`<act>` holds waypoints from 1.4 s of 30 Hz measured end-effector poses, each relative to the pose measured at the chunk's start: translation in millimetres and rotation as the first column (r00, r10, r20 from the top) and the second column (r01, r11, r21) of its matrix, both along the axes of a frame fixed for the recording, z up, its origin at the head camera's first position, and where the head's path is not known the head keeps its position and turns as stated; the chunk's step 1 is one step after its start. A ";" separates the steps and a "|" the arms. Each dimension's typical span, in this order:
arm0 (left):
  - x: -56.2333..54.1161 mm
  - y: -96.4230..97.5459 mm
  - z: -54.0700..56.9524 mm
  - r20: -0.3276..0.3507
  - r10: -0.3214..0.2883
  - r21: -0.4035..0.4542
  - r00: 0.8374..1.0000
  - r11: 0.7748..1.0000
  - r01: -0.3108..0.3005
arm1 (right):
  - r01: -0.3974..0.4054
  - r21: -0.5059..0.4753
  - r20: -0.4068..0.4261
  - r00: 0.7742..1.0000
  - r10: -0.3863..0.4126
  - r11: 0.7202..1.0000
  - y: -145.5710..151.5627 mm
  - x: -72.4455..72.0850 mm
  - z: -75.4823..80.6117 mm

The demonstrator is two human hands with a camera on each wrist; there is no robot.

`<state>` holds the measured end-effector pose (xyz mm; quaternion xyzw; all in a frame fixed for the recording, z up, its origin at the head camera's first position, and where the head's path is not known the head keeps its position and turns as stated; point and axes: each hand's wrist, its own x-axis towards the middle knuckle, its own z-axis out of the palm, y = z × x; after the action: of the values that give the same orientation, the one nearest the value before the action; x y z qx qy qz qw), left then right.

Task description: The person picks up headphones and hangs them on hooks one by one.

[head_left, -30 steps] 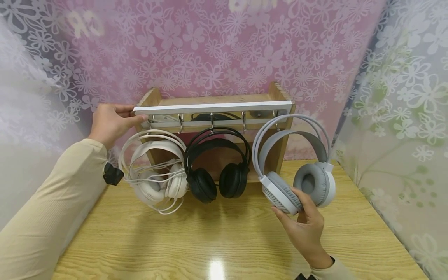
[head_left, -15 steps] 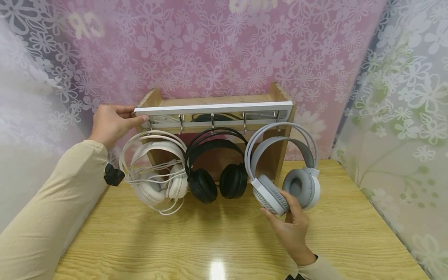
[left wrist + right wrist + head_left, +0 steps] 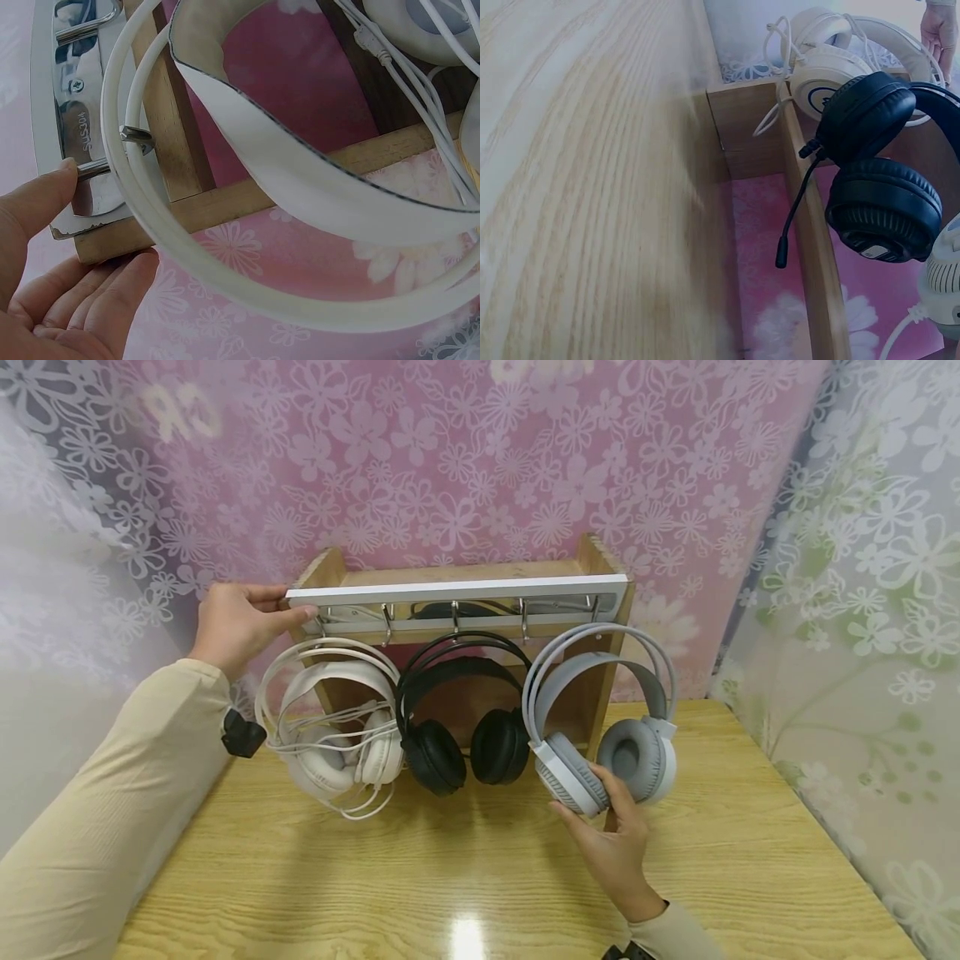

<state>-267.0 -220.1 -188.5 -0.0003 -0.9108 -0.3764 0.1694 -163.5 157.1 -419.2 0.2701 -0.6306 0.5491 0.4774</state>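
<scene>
My left hand grips the left end of a wooden rack, thumb on the front hook strip and fingers behind. White headphones with a looped cable hang near it from the leftmost hook. Black headphones hang from the middle hook; their microphone boom shows in the right wrist view. With my right hand I hold grey-and-white headphones by the left ear cup, thumb below and fingers on the cushion. Their headband top overlaps the rightmost hook in the head view.
The rack stands on a wood-grain table against a pink flowered backdrop. Flowered cloth walls close in both sides. Another hook sits between the black and the grey headphones.
My right hand has brought the grey-and-white headphones leftward, their headband now in front of the rightmost hook. My left hand keeps its grip on the rack's end.
</scene>
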 end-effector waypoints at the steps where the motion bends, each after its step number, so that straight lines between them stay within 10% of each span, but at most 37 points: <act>1: 0.0 -0.2 0.0 0.000 0.001 0.000 1.000 1.000 -0.001 | 0.005 0.005 -0.001 1.000 -0.005 1.000 -0.4 -0.5 -0.2; 42: 0.8 -1.0 0.3 0.017 0.001 0.006 1.000 1.000 -0.001 | 0.074 0.152 0.121 0.988 -0.093 0.986 4.4 -10.3 -15.0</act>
<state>-266.1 -221.0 -188.2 0.0039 -0.9110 -0.3792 0.1621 -173.8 161.4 -434.2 0.2424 -0.7095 0.4966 0.4373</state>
